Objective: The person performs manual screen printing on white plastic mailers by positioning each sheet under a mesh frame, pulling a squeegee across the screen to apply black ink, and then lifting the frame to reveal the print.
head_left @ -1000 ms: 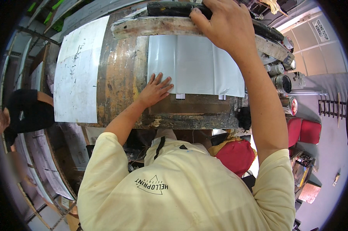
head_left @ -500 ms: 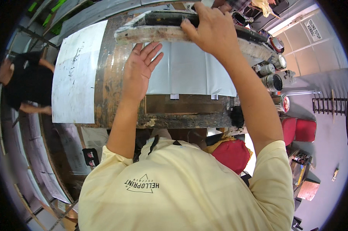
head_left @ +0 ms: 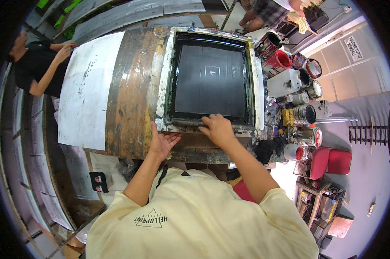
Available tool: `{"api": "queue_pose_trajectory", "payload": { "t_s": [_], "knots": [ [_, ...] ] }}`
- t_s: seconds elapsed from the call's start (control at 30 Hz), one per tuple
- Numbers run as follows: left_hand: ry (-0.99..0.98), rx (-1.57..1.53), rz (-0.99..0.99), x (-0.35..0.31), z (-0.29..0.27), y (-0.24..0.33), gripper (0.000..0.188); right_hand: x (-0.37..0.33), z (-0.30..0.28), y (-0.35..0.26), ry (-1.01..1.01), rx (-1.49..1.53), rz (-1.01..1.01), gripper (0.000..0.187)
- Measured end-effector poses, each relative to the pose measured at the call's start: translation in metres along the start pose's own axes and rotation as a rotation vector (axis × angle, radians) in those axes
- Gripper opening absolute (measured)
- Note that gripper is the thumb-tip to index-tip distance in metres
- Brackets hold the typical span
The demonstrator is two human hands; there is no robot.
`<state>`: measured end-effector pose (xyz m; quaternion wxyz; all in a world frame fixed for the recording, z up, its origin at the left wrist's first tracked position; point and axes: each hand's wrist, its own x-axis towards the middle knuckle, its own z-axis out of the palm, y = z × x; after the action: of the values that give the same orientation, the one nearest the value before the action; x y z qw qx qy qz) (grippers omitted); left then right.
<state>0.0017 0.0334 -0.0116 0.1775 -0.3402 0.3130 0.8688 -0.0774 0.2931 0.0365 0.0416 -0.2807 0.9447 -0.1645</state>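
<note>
A screen printing frame (head_left: pixel 164 90) with pale, ink-stained edges lies flat on the worn wooden table (head_left: pixel 132 86). Dark ink rims its mesh (head_left: pixel 208 82), where faint lettering and a small square show. My right hand (head_left: pixel 220 131) is closed over the frame's near edge, fingers bent across the top. By the near left corner, my left hand (head_left: pixel 161 144) has its palm up and its fingers stretched out, close to the frame's underside. Whether those fingers touch it, I cannot tell. The screen hides whatever lies beneath it.
White sheets (head_left: pixel 89 90) cover the table's left part. Ink cans and tubs, among them a red bucket (head_left: pixel 278 62) and a white jerrycan (head_left: pixel 283 83), crowd the right side. A black-shirted co-worker (head_left: pixel 41 69) stands left, by racks (head_left: pixel 35 159). Red chairs (head_left: pixel 326 162) stand right.
The raised screen has come down flat onto the table, covering the pale sheet below. Both my hands have lowered toward me with its near edge. The co-worker's hands have risen to the sheets' far corner.
</note>
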Motion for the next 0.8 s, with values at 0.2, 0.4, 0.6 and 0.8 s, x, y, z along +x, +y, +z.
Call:
{"api": "queue_pose_trajectory", "payload": {
  "t_s": [0.2,0.4,0.6,0.8],
  "knots": [
    [0.118,0.037,-0.108,0.024,-0.006,0.000,0.112,0.003,0.043,0.012,0.052,-0.094,-0.056,0.058],
    [0.125,-0.040,-0.177,0.020,-0.013,0.001,0.112,0.112,0.042,0.063,0.068,-0.145,-0.049,0.057],
    [0.074,-0.002,-0.199,0.019,-0.015,0.005,0.117,0.256,0.029,0.142,0.246,-0.185,-0.052,0.042],
    [-0.099,-0.035,-0.280,0.012,-0.034,0.007,0.120,0.354,-0.038,0.193,-0.061,-0.157,-0.090,0.038]
  ]
}}
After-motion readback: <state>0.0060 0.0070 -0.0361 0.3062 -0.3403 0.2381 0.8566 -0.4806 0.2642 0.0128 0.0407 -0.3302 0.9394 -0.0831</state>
